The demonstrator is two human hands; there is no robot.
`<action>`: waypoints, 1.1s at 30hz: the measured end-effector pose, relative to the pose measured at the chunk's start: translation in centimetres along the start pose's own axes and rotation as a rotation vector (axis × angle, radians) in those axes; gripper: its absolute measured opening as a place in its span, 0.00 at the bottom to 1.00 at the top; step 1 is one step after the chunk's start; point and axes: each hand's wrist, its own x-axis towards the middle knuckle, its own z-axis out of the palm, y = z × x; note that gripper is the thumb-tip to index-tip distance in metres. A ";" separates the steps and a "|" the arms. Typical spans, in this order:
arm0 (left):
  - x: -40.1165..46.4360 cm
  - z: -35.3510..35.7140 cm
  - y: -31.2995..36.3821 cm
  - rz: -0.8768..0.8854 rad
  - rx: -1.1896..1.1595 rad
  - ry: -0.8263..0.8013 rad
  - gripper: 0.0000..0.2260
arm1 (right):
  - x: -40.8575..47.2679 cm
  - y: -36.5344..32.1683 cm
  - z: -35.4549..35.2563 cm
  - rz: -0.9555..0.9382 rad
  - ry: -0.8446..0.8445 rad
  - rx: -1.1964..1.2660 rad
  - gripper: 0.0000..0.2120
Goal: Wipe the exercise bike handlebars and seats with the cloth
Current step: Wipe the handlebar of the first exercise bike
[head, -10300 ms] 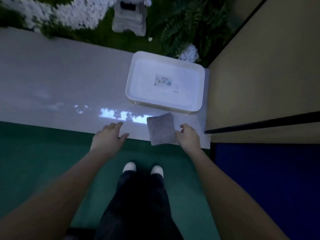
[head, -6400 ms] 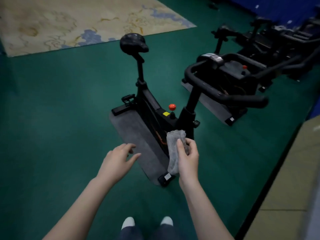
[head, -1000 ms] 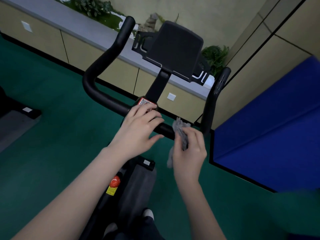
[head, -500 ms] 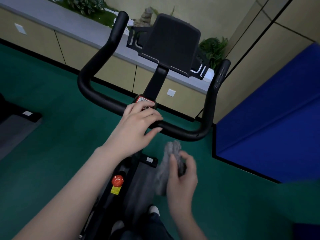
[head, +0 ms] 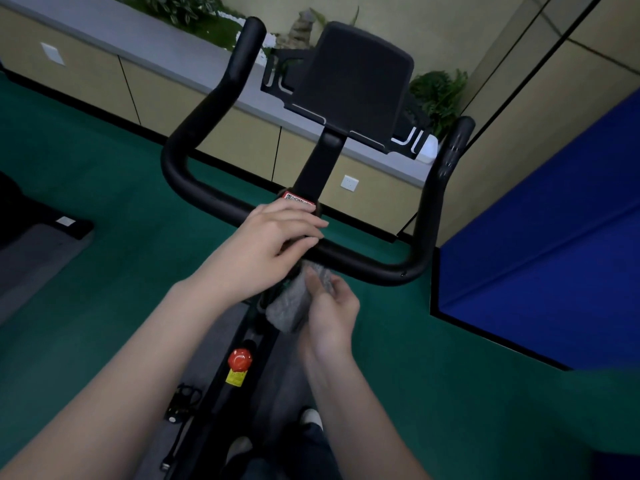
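A black U-shaped handlebar [head: 194, 194] of the exercise bike fills the middle of the head view, with a black tablet holder [head: 353, 84] above its stem. My left hand [head: 273, 240] rests on the handlebar's centre, fingers lying over the bar beside a red QR label [head: 298, 199]. Just below the bar my right hand [head: 330, 306] grips a bunched grey cloth [head: 292, 306], whose top edge reaches the bar's underside. The seat is out of view.
A red knob [head: 239, 358] and a yellow label sit on the bike frame below. A grey floor mat [head: 31, 261] with another machine lies at left. A blue padded panel [head: 540, 251] stands at right. A cabinet ledge with plants runs behind, above green floor.
My right hand has come back up with the cloth to just under the bar, after dropping lower half a second ago. My left hand stays on the bar's centre.
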 end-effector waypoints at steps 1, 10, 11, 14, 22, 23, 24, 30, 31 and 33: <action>-0.1 0.1 0.0 0.004 0.007 0.008 0.16 | 0.0 -0.4 -0.5 -0.006 0.030 0.023 0.02; -1.0 1.4 1.0 0.068 0.352 0.019 0.16 | -0.6 -0.3 -2.0 -0.145 0.156 -0.012 0.02; -1.0 1.5 1.0 0.071 0.369 0.027 0.16 | -0.5 -0.3 -1.9 -0.148 0.146 -0.026 0.02; -1.1 1.6 1.1 0.080 0.384 0.043 0.14 | -0.3 -0.7 -2.7 -0.167 0.161 -0.037 0.03; -1.1 1.7 1.0 0.072 0.407 0.039 0.16 | -0.6 -0.9 -3.5 -0.302 0.259 -0.128 0.03; -1.1 1.7 1.0 0.074 0.409 0.037 0.16 | -0.7 -0.9 -3.2 -0.292 0.250 -0.131 0.03; -1.1 1.7 1.0 0.074 0.409 0.034 0.17 | -0.7 -1.0 -3.3 -0.281 0.245 -0.126 0.03; -1.1 2.4 2.0 0.043 0.432 0.057 0.21 | -0.1 -3.1 -6.6 -0.388 0.354 -0.196 0.02; -1.0 2.7 2.3 0.040 0.443 0.069 0.21 | -0.1 -3.2 -6.6 -0.424 0.352 -0.229 0.02; -0.7 3.5 2.9 0.045 0.469 0.084 0.21 | -0.2 -3.1 -6.5 -0.483 0.347 -0.318 0.01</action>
